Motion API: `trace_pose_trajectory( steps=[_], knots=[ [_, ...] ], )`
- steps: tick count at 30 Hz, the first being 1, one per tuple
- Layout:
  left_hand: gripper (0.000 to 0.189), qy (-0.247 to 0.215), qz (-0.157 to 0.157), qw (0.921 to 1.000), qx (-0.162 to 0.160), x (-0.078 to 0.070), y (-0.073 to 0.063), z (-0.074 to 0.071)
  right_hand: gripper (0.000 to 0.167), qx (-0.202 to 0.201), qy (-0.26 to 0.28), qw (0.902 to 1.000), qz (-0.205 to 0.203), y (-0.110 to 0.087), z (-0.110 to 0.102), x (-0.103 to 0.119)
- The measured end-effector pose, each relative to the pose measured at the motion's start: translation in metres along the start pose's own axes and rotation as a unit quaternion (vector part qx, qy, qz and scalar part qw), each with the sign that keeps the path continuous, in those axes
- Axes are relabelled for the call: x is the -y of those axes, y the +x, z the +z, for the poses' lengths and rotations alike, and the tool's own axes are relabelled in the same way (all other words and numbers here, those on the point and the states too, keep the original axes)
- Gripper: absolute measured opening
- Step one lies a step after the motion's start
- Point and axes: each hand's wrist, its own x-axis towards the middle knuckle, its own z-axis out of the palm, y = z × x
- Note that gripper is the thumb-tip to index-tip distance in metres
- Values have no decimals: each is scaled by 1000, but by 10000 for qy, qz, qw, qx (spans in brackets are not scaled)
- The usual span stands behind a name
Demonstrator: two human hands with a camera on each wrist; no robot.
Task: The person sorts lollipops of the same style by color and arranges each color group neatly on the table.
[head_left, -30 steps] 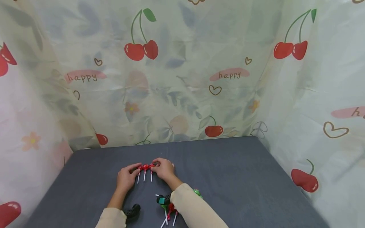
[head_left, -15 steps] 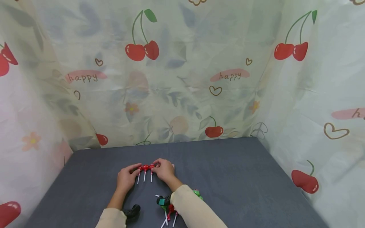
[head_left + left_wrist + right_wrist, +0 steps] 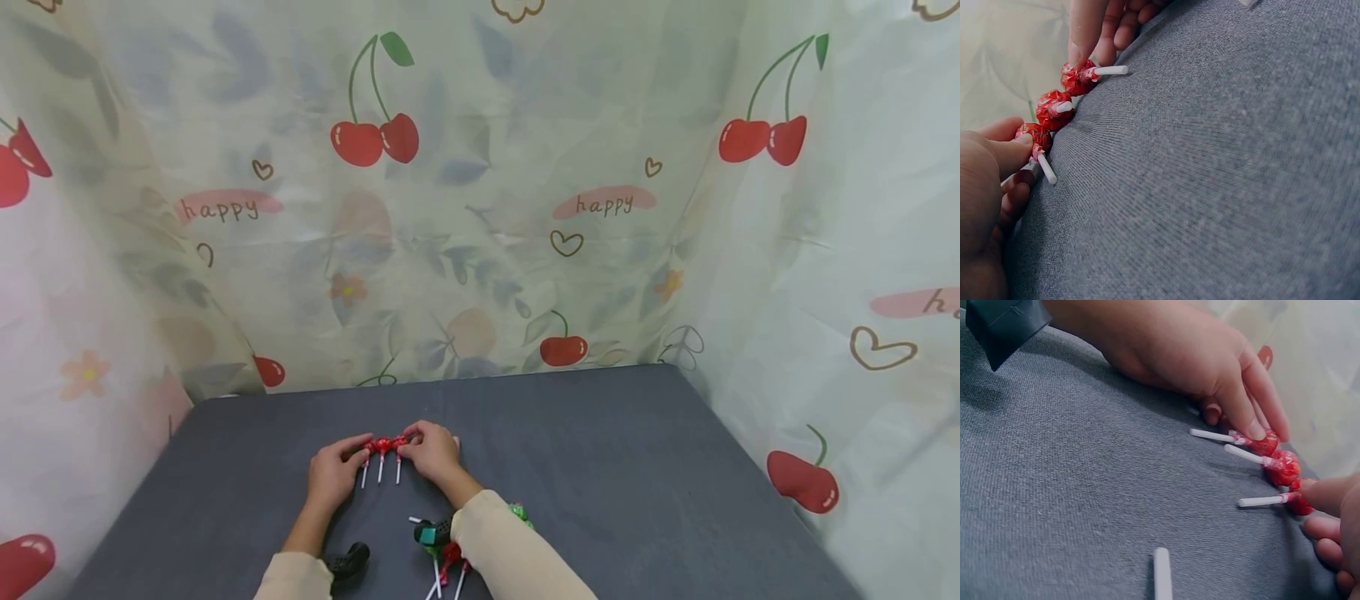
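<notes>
Three red-wrapped lollipops lie side by side on the dark grey cloth, heads together in a row and white sticks toward the person. My left hand (image 3: 332,477) pinches the head of the left lollipop (image 3: 1039,133) between thumb and fingers. At the other end, my right hand (image 3: 435,452) pinches the right lollipop (image 3: 1302,504), thumb on its wrapper. Between them the middle lollipop (image 3: 383,446) is held by neither hand, its head close against its neighbours. In the head view the fingers partly cover the two outer heads.
Nearer the person, a loose pile of green and red lollipops (image 3: 452,553) lies partly under the right forearm; a green one (image 3: 519,512) shows beyond the sleeve. Black wrist cameras (image 3: 348,561) sit on both wrists. A printed curtain (image 3: 465,250) encloses the table's back and sides.
The head view has tilted up slightly, so the scene sits a little lower. Both hands keep the same pinch, and the row of lollipops has not visibly moved.
</notes>
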Motion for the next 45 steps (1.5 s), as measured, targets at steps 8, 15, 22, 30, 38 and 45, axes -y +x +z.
trace_pose_trajectory(
  steps=[8, 15, 22, 30, 38, 45],
  knots=[
    [27, -34, -68, 10000, -6, 2, -3, 1, 28, 547, 585, 9968, 34, 0, -9, -6],
    [26, -12, -42, 10000, -21, 3, -3, 3, 33, 1034, 1060, 9890, 55, 1, -25, -8],
    [27, -59, -30, 10000, 21, 2, -3, 2, 28, 1377, 762, 9869, -347, 0, -42, -12],
    [27, -12, -114, 9999, 103, 0, -2, -1, 24, 1751, 376, 9798, -891, -8, -65, -15],
    [26, -11, -3, 10000, 68, 1, 3, -2, 24, 1772, 564, 9760, -1133, -28, -92, -19],
    [26, 19, -6, 9999, 126, 3, 2, -2, 21, 1705, 467, 9670, -1837, -53, -110, -25]
  ],
)
